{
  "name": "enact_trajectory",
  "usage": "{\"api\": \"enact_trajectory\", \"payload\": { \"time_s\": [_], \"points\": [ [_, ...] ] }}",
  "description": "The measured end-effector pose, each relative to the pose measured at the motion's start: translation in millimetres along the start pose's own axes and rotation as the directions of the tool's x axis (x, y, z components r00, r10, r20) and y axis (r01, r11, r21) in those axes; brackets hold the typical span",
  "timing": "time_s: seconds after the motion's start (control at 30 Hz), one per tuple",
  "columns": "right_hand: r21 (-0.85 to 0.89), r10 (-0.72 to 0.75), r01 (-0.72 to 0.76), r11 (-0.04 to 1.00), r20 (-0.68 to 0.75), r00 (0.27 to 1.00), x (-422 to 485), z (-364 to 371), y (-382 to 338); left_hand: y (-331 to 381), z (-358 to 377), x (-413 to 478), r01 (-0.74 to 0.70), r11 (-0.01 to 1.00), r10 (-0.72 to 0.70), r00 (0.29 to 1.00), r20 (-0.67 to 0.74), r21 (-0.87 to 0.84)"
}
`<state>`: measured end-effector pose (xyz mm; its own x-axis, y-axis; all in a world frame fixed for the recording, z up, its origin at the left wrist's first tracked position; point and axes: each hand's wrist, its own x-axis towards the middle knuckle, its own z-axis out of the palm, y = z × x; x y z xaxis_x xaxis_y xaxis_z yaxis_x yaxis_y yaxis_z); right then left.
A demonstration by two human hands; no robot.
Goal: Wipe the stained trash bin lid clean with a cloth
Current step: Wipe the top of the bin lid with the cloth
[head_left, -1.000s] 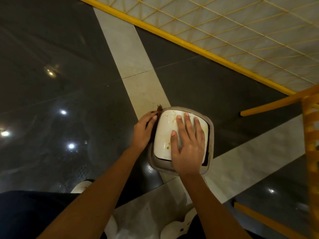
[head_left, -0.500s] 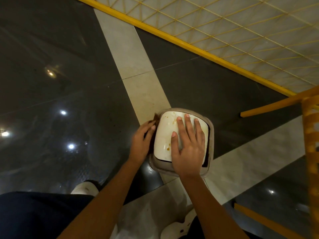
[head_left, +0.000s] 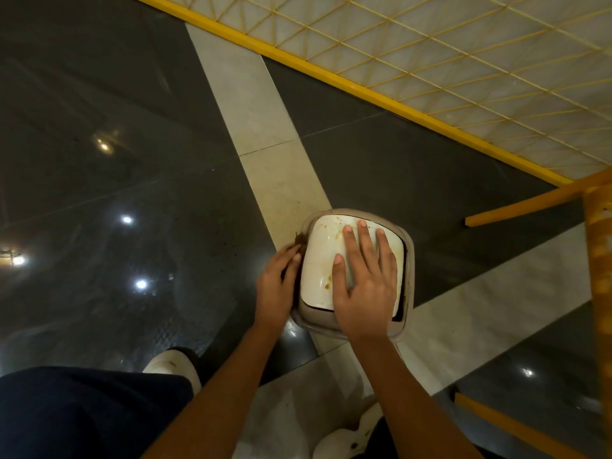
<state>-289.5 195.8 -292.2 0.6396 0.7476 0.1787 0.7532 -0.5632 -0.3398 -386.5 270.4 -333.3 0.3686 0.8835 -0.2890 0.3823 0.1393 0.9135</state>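
so, the right hand (head_left: 364,286) lies flat, fingers spread, on the white lid (head_left: 318,260), steadying it. the left hand (head_left: 276,289) holds a dark cloth (head_left: 299,240) against the lid's left edge. the lid sits on its bin (head_left: 316,321) on the floor (head_left: 430,160). orange stains (head_left: 328,285) dot the top, so most of the wiping looks undone.

white lid (head_left: 319,260) orange-stained, brown cloth (head_left: 300,239)
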Motion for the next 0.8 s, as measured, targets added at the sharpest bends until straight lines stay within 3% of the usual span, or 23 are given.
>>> {"api": "enact_trajectory", "payload": {
  "time_s": [0.3, 0.5, 0.63, 0.8],
  "points": [
    [0.015, 0.015, -0.015, 1.000, -0.002, 1.000, 1.7, -0.1, -1.1, 31.0, 3.6, 76.5, -0.067, 0.989, 0.033, 0.969, 0.245, 0.130],
    [0.014, 0.008, -0.007, 1.000, -0.013, 1.000, 0.0, 1.7, -0.2, 15.3, 2.7, 61.7, -0.023, 0.999, 0.018, 0.983, 0.181, 0.026],
    [0.025, 0.011, -0.011, 1.000, -0.013, 1.000, 0.5, 1.0, 0.0, 34.4, 9.3, 81.1, -0.072, 0.988, 0.039, 0.973, 0.227, 0.139],
    [0.020, 0.017, -0.016, 1.000, -0.015, 1.000, 0.5, -0.4, -1.6, 21.6, 12.8, 47.7, 0.064, 0.998, -0.062, 0.996, 0.068, -0.027]
  ]
}}
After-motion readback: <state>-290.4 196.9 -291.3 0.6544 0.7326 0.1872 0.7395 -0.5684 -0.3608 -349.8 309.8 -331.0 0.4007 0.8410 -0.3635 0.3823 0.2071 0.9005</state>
